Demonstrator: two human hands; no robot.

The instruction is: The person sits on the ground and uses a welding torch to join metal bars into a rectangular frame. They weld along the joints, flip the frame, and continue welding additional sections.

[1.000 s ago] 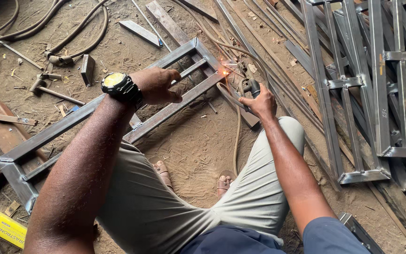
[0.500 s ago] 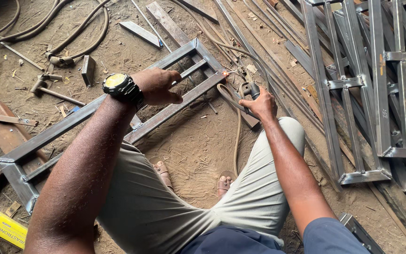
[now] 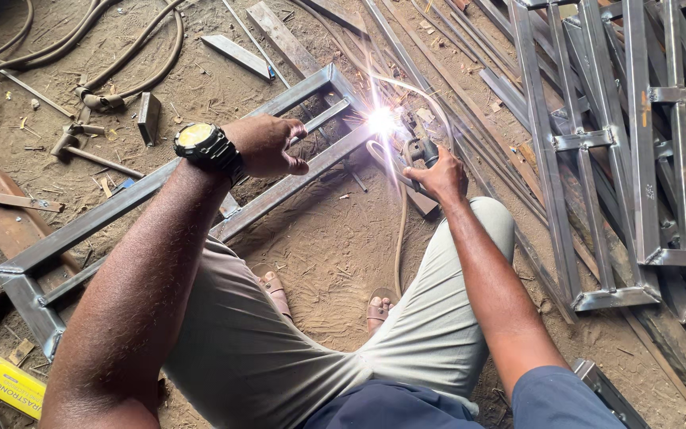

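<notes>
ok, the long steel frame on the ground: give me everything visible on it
The steel frame is a long narrow rectangle of grey square tubing, two parallel rails joined by end pieces and short cross bars. It lies flat on the sandy ground, running diagonally from lower left to upper middle. The left hand rests on its rails. A bright welding arc burns at its far right corner, where the right hand holds an electrode holder. The person's leg hides part of the near rail.
</notes>
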